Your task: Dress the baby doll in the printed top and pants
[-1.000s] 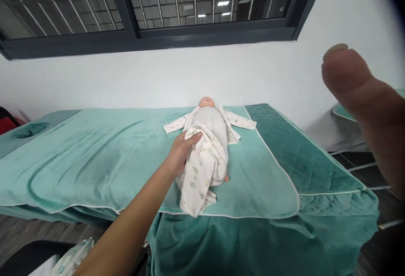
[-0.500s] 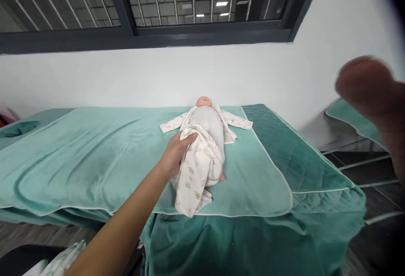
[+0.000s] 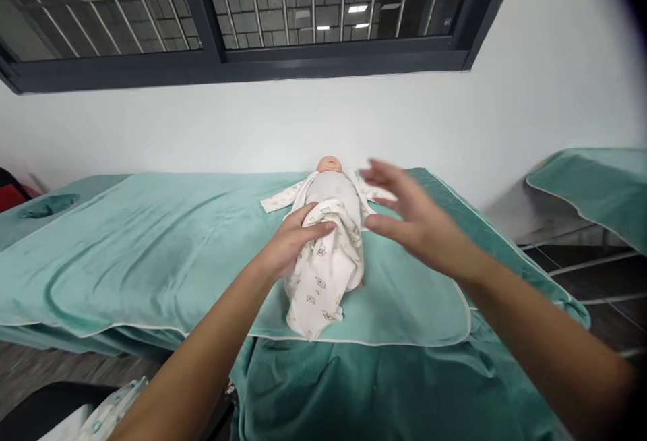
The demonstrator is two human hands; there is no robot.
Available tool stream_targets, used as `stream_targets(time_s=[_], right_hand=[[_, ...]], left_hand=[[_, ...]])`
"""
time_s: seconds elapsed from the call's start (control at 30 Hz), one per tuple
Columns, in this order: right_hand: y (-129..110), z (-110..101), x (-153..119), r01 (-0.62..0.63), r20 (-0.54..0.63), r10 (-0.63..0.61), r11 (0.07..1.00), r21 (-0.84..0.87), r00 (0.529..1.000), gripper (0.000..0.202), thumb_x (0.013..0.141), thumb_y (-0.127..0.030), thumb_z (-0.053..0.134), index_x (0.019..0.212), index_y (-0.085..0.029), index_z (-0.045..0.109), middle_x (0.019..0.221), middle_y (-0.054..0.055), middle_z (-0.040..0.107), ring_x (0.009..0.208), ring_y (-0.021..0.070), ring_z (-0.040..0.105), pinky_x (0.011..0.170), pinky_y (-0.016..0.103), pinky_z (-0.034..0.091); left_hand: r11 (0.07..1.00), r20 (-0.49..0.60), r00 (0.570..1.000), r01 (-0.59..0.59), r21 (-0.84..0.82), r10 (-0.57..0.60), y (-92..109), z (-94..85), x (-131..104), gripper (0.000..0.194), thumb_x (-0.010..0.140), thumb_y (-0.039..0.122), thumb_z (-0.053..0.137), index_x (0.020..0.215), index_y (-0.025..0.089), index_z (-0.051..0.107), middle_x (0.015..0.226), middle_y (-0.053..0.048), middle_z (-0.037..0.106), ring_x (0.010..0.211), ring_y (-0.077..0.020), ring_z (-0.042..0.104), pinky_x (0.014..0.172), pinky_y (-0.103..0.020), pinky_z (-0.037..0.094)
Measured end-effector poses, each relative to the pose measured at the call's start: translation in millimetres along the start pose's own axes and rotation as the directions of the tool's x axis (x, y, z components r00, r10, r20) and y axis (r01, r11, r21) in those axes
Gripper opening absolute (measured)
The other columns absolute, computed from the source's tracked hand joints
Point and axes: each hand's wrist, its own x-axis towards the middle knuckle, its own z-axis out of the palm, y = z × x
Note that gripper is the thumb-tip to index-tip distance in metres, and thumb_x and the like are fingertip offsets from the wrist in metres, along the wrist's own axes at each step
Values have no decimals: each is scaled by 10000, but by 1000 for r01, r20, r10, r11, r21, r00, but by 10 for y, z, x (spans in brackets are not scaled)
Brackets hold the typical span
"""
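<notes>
A baby doll (image 3: 331,188) lies on its back on the green cover (image 3: 176,245), its head towards the wall. A white long-sleeved baby top (image 3: 284,198) is spread open beneath it, the sleeves out to both sides. My left hand (image 3: 294,237) grips the upper edge of a white printed baby garment (image 3: 323,276), which is bunched over the doll's lower body and hides most of its legs. To the right, my right hand (image 3: 412,222) is held above the cover with its fingers apart, slightly blurred and holding nothing. It hides part of the right sleeve.
A white wall (image 3: 242,131) with a dark-framed, barred window rises behind the bed. At right stands another green-covered surface (image 3: 596,185) on metal rails. Patterned cloth (image 3: 114,410) lies on something dark at the lower left. The bed's front edge is draped in darker green fabric (image 3: 384,387).
My right hand has come in from the far right edge towards the doll. My left hand still grips the garment, whose upper edge now sits slightly further right over the doll.
</notes>
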Motion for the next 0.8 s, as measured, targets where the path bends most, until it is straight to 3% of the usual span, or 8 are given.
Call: stream_targets(time_s=[0.1, 0.2, 0.33, 0.4, 0.53, 0.6, 0.67, 0.8], right_hand=[[232, 99, 70, -112, 148, 135, 981, -157, 980, 451, 739, -435, 781, 1124, -225, 676, 1144, 68, 677, 1073, 276, 617, 923, 413, 489], [405, 159, 166, -195, 206, 194, 981, -20, 959, 313, 794, -461, 706, 950, -190, 711, 917, 41, 714, 859, 226, 647, 751, 341, 500], [428, 214, 262, -79, -19, 92, 931, 357, 996, 234, 802, -370, 665, 979, -219, 695, 957, 21, 723, 872, 203, 655, 762, 308, 501], [416, 231, 272, -87, -14, 103, 900, 426, 995, 217, 797, -357, 661, 965, -221, 688, 943, 20, 726, 871, 206, 659, 772, 311, 510], [489, 204, 202, -179, 123, 139, 891, 417, 983, 282, 793, -418, 713, 987, -215, 682, 905, 19, 722, 815, 191, 659, 723, 290, 516], [562, 185, 160, -262, 290, 162, 900, 348, 943, 355, 778, -471, 738, 982, -185, 687, 850, 33, 715, 731, 184, 651, 653, 287, 511], [625, 189, 150, -332, 420, 200, 904, 268, 885, 387, 766, -484, 753, 957, -151, 699, 808, 51, 711, 674, 187, 645, 612, 298, 509], [657, 240, 258, -257, 301, 158, 909, 327, 940, 319, 797, -408, 745, 999, -164, 707, 901, 55, 734, 804, 196, 679, 724, 304, 534]], left_hand=[[989, 4, 997, -83, 118, 83, 157, 97, -25, 386, 736, 388, 780, 1049, 183, 683, 925, -60, 709, 787, -207, 668, 681, -280, 515], [973, -28, 990, -130, 189, 138, 230, 113, -59, 367, 773, 414, 747, 1053, 184, 692, 922, -57, 714, 799, -208, 666, 691, -280, 511], [977, 165, 984, 39, 208, -75, 144, 6, -83, 445, 702, 339, 814, 1094, 158, 709, 988, -99, 733, 858, -248, 681, 723, -315, 523], [970, 247, 951, 139, 201, -187, 68, -45, -67, 474, 632, 279, 861, 1065, 144, 723, 1012, -123, 739, 896, -276, 692, 769, -349, 538], [1000, 73, 997, 13, -4, -13, 7, -40, 30, 463, 653, 304, 852, 1066, 145, 715, 1027, -127, 745, 938, -292, 705, 838, -376, 551], [994, -12, 997, -80, -79, 79, 32, 6, 90, 491, 685, 329, 831, 1123, 154, 692, 1033, -121, 743, 926, -291, 711, 827, -381, 562], [992, 7, 997, -82, -95, 83, 58, 48, 137, 517, 706, 332, 816, 1171, 159, 672, 1043, -124, 740, 911, -294, 715, 795, -385, 576], [995, 105, 994, 13, -99, -3, 15, 12, 155, 489, 750, 352, 787, 1178, 150, 669, 1029, -137, 740, 881, -290, 721, 746, -368, 586]])
